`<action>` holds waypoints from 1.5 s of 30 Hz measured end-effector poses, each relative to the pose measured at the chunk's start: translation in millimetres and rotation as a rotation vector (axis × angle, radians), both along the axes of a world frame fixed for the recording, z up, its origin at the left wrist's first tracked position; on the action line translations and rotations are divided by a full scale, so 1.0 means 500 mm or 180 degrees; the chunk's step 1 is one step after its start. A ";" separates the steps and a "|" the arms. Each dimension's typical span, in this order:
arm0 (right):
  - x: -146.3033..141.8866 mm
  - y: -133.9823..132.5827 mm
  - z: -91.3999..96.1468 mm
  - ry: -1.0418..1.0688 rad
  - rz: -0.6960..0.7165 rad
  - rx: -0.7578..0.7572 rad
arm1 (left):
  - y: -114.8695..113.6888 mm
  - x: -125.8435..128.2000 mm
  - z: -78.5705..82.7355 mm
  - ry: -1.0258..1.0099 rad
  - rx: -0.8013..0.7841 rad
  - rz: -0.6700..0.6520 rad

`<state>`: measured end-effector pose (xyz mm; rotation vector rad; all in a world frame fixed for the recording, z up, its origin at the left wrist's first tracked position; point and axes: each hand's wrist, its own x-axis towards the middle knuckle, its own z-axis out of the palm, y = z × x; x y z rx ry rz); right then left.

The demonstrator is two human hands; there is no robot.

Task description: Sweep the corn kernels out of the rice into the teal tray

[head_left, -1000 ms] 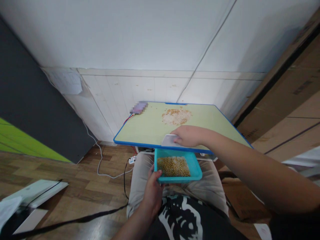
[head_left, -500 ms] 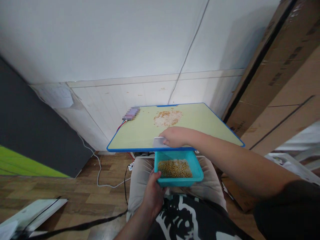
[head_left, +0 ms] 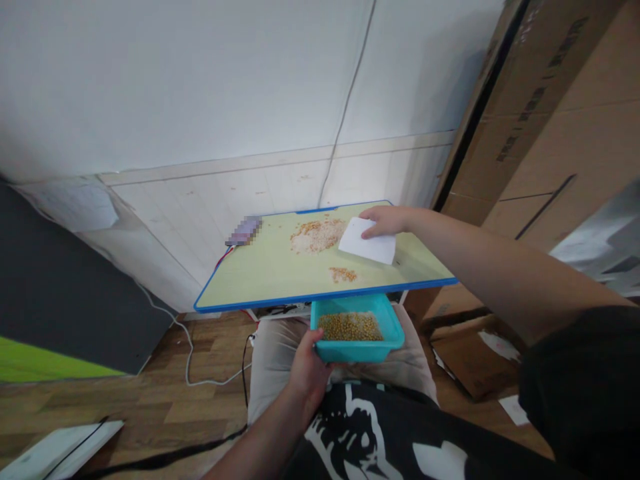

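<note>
My left hand (head_left: 310,367) grips the near left corner of a teal plastic tray (head_left: 360,352), thumb over its rim. The tray sits at my lap, just under the table's front edge, with yellow beans (head_left: 350,327) and some white grains inside. Over the pale yellow table (head_left: 260,280), my right hand (head_left: 383,221) pinches a white sheet, paper or card (head_left: 367,241). This sheet is at the right side of a spread pile of white grains and beans (head_left: 317,237). A smaller cluster of beans (head_left: 343,275) lies closer to the front edge.
A blurred-out phone-like object (head_left: 244,231) with a red cable lies at the table's left back corner. The white wall (head_left: 225,193) stands right behind the table. Tall cardboard boxes (head_left: 540,133) rise on the right. A white cable (head_left: 190,360) runs over the wooden floor.
My right hand has moved from the front edge back and right with the white sheet. A small bean cluster now shows near the front. My left hand still holds the tray.
</note>
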<state>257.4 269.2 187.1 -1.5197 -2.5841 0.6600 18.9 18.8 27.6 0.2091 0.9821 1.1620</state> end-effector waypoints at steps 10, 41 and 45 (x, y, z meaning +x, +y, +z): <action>-0.013 0.050 -0.076 -0.0557 0.0054 -0.0175 | -0.010 -0.006 -0.017 0.0267 0.0123 0.0382; -0.107 0.011 -0.063 -0.1213 0.0595 0.0070 | -0.014 -0.003 -0.025 0.0074 0.0147 0.0491; -0.110 0.005 -0.067 -0.1125 0.0686 0.0043 | -0.014 -0.004 -0.027 0.0108 0.0150 0.0445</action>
